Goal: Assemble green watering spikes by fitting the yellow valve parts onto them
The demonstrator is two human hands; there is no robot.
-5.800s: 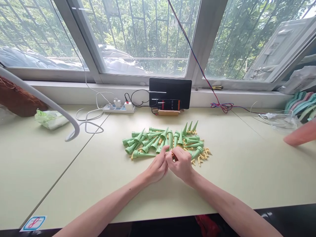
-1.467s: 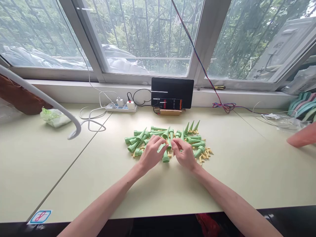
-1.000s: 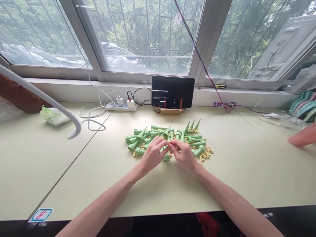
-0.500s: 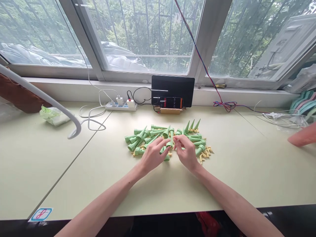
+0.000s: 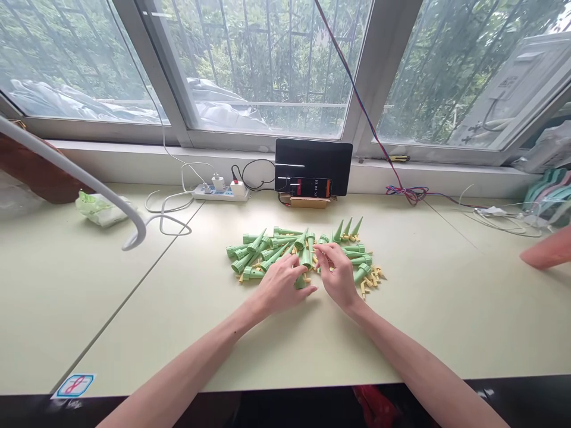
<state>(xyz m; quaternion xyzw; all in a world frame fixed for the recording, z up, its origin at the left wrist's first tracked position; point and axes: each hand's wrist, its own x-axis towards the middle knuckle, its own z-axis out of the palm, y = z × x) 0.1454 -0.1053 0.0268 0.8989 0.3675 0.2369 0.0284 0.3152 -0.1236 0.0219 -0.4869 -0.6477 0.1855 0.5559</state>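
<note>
Green plastic spikes [image 5: 255, 242] with ribbed collars lie in a loose pile at the middle of the table. My left hand [image 5: 282, 282] reaches over the pile's front edge, its thumb stretched out away from the fingers. Under and beside its fingertips is a green spike [image 5: 306, 257]; whether they touch it I cannot tell. My right hand [image 5: 335, 274] is closed in a pinch just right of that spike; what sits between the fingertips is too small to name. Small yellow plastic pieces [image 5: 373, 276] are heaped to its right. Three spikes [image 5: 347, 229] stand upright behind it.
At the back, a black tablet [image 5: 313, 156] and a phone [image 5: 308, 187] lean by a cardboard box [image 5: 307, 202]. A power strip [image 5: 220, 193] with cables lies left of them. A white curved bar [image 5: 111, 199] crosses the left side. Red-blue wires [image 5: 408, 193] hang down at the right.
My left hand has shifted slightly down, its thumb now spread away from the fingers. My right hand stays pinched in nearly the same place.
</note>
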